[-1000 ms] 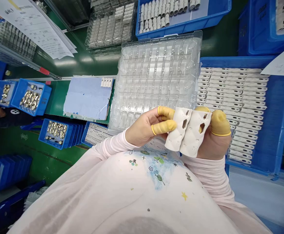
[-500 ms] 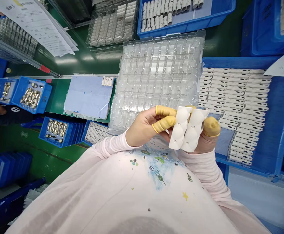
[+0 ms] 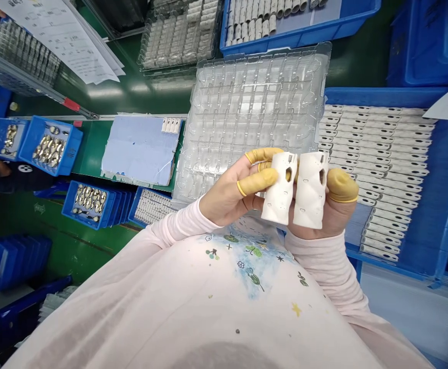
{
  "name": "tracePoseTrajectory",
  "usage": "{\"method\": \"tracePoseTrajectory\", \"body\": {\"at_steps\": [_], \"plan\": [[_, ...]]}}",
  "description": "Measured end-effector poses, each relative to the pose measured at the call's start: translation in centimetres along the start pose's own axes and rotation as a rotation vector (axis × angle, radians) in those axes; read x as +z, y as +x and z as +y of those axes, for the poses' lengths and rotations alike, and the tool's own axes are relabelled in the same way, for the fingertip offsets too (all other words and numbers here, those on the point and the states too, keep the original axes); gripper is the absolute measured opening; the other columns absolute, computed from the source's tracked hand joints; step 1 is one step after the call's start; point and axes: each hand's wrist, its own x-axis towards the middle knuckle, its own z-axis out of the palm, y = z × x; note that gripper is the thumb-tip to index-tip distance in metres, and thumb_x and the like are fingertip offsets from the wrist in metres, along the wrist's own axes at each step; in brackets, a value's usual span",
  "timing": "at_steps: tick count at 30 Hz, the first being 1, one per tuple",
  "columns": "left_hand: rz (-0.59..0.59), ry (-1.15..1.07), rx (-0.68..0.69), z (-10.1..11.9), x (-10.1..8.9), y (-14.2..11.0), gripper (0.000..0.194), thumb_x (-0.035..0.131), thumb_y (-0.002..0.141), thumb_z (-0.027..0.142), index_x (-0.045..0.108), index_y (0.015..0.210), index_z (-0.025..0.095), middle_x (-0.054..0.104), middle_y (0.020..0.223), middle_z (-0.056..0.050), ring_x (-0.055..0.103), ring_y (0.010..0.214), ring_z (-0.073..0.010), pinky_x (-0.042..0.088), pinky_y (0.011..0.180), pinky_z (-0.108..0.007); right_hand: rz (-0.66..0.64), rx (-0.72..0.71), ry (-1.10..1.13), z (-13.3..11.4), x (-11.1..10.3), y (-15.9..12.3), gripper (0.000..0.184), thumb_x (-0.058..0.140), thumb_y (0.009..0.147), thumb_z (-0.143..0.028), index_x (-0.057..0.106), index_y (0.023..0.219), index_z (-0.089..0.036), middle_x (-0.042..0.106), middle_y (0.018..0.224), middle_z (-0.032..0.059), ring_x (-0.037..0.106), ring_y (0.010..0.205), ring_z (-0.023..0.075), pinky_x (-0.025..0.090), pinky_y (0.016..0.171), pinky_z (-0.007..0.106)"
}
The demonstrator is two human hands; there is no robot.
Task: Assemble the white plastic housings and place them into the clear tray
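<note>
the left grip (image 3: 231,192) is closed on a hollow white moulded shell (image 3: 280,189), its yellow finger cots (image 3: 258,180) curling round from behind. the right grip (image 3: 318,220) clasps a second white shell (image 3: 310,189) just beside the first, with its capped thumb (image 3: 342,185) next to the outer edge. both shells stand upright in the air, held above the near edge of a clear plastic blister tray (image 3: 326,48). they look light and stiff, perhaps brittle around their cut openings, so the smooth long sides seem the safest place to hold. to the right, a blue crate (image 3: 385,97) holds rows of white parts. to the left, a blue sheet (image 3: 139,151) lies on the green worktop (image 3: 89,148), near blue bins (image 3: 70,148) of shiny metal parts.
</note>
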Motion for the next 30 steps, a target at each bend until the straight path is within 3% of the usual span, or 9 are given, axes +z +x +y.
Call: {"method": "tracePoseTrajectory", "body": {"at_steps": [4, 8, 10, 13, 17, 21, 25, 30], "plan": [[0.018, -0.055, -0.038, 0.0, -0.1, 0.5, 0.036, 0.082, 0.090, 0.031, 0.068, 0.124, 0.028, 0.076, 0.103, 0.003, 0.078, 0.093, -0.0145, 0.063, 0.084, -0.025, 0.034, 0.072, 0.013, 0.0, 0.5, 0.0, 0.045, 0.093, 0.066, -0.052, 0.056, 0.062, -0.025, 0.064, 0.061, -0.0046, 0.063, 0.053, 0.0173, 0.064, 0.064, 0.040], [0.070, -0.201, -0.113, 0.1, -0.2, 1.3, 0.023, 0.071, 0.098, 0.024, 0.069, 0.120, 0.021, 0.076, 0.099, 0.000, 0.078, 0.085, -0.0130, 0.064, 0.079, -0.022, 0.106, 0.125, 0.098, 0.2, 0.6, 0.5, 0.043, 0.099, 0.059, -0.046, 0.063, 0.068, -0.024, 0.071, 0.065, -0.0051, 0.066, 0.053, 0.0136, 0.059, 0.049, 0.026], [0.134, -0.308, -0.164, 0.3, 0.0, 1.8, 0.022, 0.058, 0.104, 0.017, 0.069, 0.123, 0.018, 0.075, 0.094, -0.002, 0.076, 0.079, -0.0106, 0.063, 0.075, -0.019, 0.087, 0.165, 0.199, 0.4, 0.3, 0.9, 0.043, 0.102, 0.057, -0.042, 0.067, 0.073, -0.023, 0.075, 0.068, -0.0059, 0.070, 0.058, 0.0107, 0.058, 0.047, 0.017], [0.231, -0.464, -0.263, 0.8, 0.4, 2.2, 0.035, 0.042, 0.109, 0.014, 0.065, 0.136, 0.014, 0.075, 0.095, -0.005, 0.075, 0.077, -0.0102, 0.061, 0.069, -0.017, -0.023, 0.279, 0.349, 0.8, -0.7, 1.6, 0.040, 0.103, 0.061, -0.034, 0.069, 0.079, -0.022, 0.080, 0.073, -0.0076, 0.076, 0.065, 0.0082, 0.061, 0.054, 0.010], [0.298, -0.592, -0.314, 1.3, 1.0, 2.3, 0.046, 0.038, 0.112, 0.016, 0.055, 0.154, 0.014, 0.078, 0.113, -0.009, 0.078, 0.093, -0.0130, 0.061, 0.069, -0.016, -0.138, 0.402, 0.521, 1.4, -2.2, 2.1, 0.035, 0.101, 0.068, -0.031, 0.071, 0.082, -0.020, 0.082, 0.074, -0.0072, 0.078, 0.065, 0.0067, 0.063, 0.060, 0.009], [0.344, -0.612, -0.319, 1.6, 1.5, 2.1, 0.047, 0.038, 0.112, 0.013, 0.052, 0.157, 0.012, 0.077, 0.121, -0.011, 0.078, 0.108, -0.0133, 0.057, 0.068, -0.010, -0.073, 0.414, 0.561, 2.1, -3.0, 2.1, 0.030, 0.098, 0.074, -0.029, 0.070, 0.084, -0.021, 0.082, 0.077, -0.0086, 0.078, 0.068, 0.0059, 0.065, 0.063, 0.011], [0.364, -0.618, -0.312, 1.7, 1.6, 2.2, 0.046, 0.039, 0.112, 0.012, 0.054, 0.155, 0.009, 0.077, 0.118, -0.011, 0.078, 0.107, -0.0123, 0.056, 0.067, -0.009, -0.023, 0.402, 0.603, 2.5, -3.4, 1.9, 0.026, 0.093, 0.080, -0.027, 0.068, 0.085, -0.022, 0.080, 0.075, -0.0101, 0.077, 0.070, 0.0049, 0.066, 0.067, 0.013], [0.354, -0.632, -0.313, 1.6, 1.5, 2.3, 0.047, 0.040, 0.112, 0.013, 0.052, 0.157, 0.009, 0.076, 0.123, -0.012, 0.078, 0.108, -0.0124, 0.058, 0.071, -0.010, -0.042, 0.441, 0.647, 2.5, -3.9, 1.9, 0.019, 0.089, 0.086, -0.025, 0.072, 0.094, -0.018, 0.084, 0.085, -0.0054, 0.080, 0.080, 0.0058, 0.065, 0.073, 0.011]]}}
